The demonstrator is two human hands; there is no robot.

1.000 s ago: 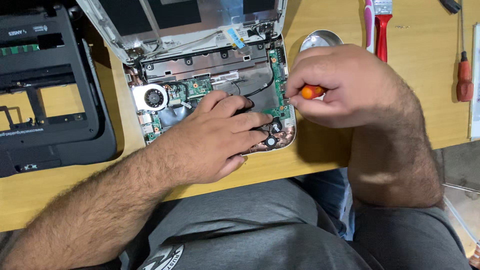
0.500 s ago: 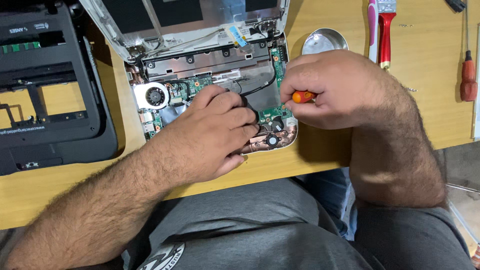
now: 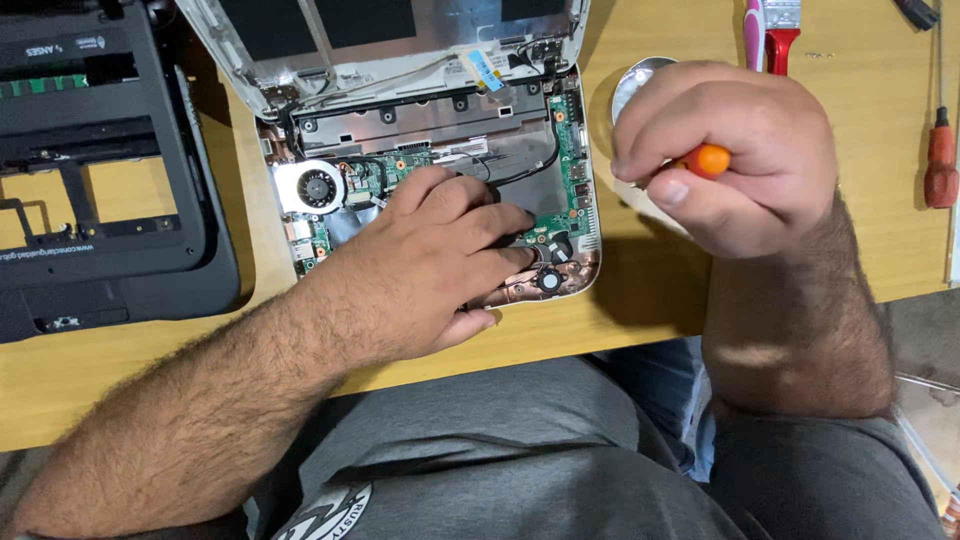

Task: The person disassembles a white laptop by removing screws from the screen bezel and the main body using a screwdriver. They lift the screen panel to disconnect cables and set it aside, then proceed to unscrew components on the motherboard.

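Head view: 1 wooden table, seen from above.
Left hand: lies flat, fingers spread, on the opened white laptop base with its green circuit board and round fan.
Right hand: raised beside the laptop, fist closed around an orange-handled screwdriver; shaft hidden.
Left edge: black plastic laptop cover.
Right edge: red-handled screwdriver.
Behind the fist: round metal dish.
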